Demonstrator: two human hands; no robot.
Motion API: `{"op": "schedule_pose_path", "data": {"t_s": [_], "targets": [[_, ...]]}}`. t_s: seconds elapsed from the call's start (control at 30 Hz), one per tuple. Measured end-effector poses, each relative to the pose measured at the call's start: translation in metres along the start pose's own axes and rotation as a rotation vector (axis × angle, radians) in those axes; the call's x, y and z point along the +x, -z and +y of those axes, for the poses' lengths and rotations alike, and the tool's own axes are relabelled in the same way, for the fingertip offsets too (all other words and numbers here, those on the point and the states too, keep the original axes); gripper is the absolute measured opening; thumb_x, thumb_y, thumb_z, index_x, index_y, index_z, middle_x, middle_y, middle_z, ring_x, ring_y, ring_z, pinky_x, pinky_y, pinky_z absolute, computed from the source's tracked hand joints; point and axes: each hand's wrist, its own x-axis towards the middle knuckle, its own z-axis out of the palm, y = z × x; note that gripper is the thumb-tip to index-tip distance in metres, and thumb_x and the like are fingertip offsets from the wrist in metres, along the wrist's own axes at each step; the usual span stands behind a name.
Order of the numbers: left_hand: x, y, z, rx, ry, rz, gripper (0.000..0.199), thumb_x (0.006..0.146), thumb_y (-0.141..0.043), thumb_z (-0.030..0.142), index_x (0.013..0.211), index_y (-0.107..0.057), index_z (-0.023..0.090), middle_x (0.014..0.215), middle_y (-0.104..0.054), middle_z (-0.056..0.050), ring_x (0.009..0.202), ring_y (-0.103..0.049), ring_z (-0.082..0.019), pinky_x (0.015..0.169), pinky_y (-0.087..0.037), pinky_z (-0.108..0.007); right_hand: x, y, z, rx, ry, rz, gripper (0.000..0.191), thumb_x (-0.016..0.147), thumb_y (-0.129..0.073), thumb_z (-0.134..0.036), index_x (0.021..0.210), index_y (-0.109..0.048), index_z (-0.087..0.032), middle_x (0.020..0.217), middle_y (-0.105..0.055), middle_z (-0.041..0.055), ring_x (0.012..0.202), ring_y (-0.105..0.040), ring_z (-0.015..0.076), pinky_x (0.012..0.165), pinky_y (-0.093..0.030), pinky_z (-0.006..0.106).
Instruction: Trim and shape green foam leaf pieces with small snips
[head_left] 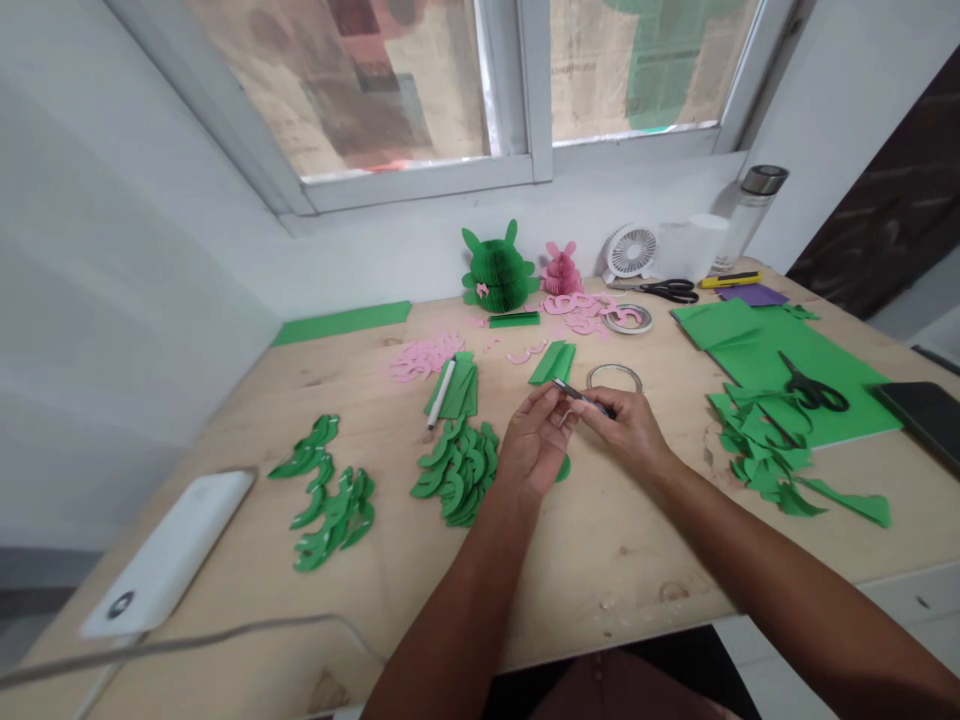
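- At far left, a white device [172, 555] lies on the wooden table [570, 600], and a pale cable [247, 630] runs near it.
- Next come green pieces with white marks [337, 520]; behind them, by the wall, there is a green strip [345, 322].
- Then pink cut pieces [426, 357] are spread, and a white pen [441, 395] rests on green folded slips [466, 385].
- In front of these slips is a pile of green curved pieces [457, 475], just beside the left hand.
- At the back stands a green paper figure [501, 275].
- The left hand [534, 440] has its fingers bent and gathered at the tip of a slim dark tool [570, 391]; whether it grips something, I cannot tell.
- This tool is between the two hands, above the table, slanting.
- Behind it stands a smaller pink paper figure [561, 275].
- The right hand [624, 425] grasps the tool with its fingers; near it lies a thin ring [615, 366].
- Farther back are a white fan [631, 252] and black-handled scissors [675, 290].
- At right, other scissors [821, 394] lie on a green sheet [855, 418], with green scraps [769, 460] near.
- At the far right edge is a dark flat object [922, 425].
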Motion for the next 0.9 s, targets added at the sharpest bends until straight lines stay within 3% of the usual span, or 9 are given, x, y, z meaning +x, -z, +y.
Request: {"op": "schedule_pose_path", "data": {"t_s": [0.9], "targets": [[-0.0013,-0.0020,0.0008,0.009,0.012,0.009,0.009,0.073,-0.063,0.009,0.077,-0.064,0.018,0.074,-0.067,0.000,0.072,-0.062,-0.010,0.073,-0.046,-0.023,-0.0001,0.0007,-0.0009,-0.041,0.004,0.015,0.033,0.079,-0.054,-0.044,0.080,-0.072,-0.016,0.063,-0.063,0.0010,0.058,-0.053,0.0133,0.053,-0.038,0.023]]}}
